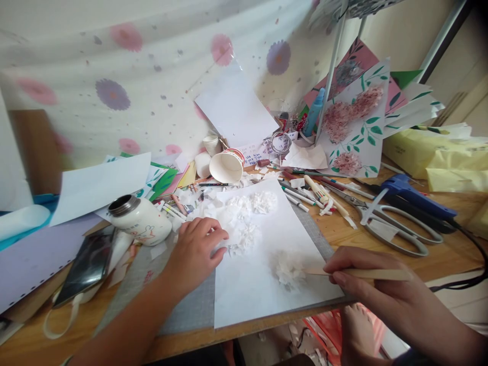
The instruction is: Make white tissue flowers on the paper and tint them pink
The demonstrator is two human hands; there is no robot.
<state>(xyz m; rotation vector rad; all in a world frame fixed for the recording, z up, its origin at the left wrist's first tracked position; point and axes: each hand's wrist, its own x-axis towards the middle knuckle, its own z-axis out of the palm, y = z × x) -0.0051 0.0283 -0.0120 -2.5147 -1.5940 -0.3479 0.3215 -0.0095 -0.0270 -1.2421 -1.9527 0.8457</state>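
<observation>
Clusters already cover part of the paper, the rest bare; right hand pinches a stick; left hand curls, contents unclear

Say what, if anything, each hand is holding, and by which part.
The right hand holds a pale stick partway along its length, between the fingers. Whether the left hand holds anything cannot be told.

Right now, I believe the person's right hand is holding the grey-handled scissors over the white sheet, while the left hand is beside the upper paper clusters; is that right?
Not quite: the head view shows the right hand holding a thin wooden stick, while the grey-handled scissors lie on the table. The left hand is indeed beside the upper paper clusters.
</observation>
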